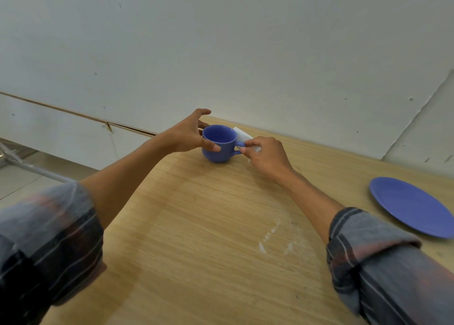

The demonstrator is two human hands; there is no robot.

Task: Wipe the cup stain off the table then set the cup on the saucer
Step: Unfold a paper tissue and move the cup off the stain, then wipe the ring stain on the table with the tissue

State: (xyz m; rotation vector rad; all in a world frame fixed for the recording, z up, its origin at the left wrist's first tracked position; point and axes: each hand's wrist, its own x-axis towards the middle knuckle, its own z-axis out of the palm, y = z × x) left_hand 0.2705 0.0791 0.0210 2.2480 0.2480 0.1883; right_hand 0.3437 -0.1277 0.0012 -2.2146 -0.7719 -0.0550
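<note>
Cup (pixel 219 144): far counter (pixel 196 226), left hand (pixel 189 137) fingers clamped on it. Right hand (pixel 266 153): fingers pinching cloth (pixel 243 134). Step: starting wipe. Next: lift cup, wipe beneath. Saucer (pixel 412 206): right, well apart.

wooden table (pixel 208 226) | on it: blue cup (pixel 219 144), white cloth (pixel 245 137), blue saucer (pixel 412 205), white smears (pixel 270 236)

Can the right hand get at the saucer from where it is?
Probably yes. The saucer lies on the table's right side with bare wood between it and the right hand, though that hand is pinching a white wipe beside the cup.
</note>
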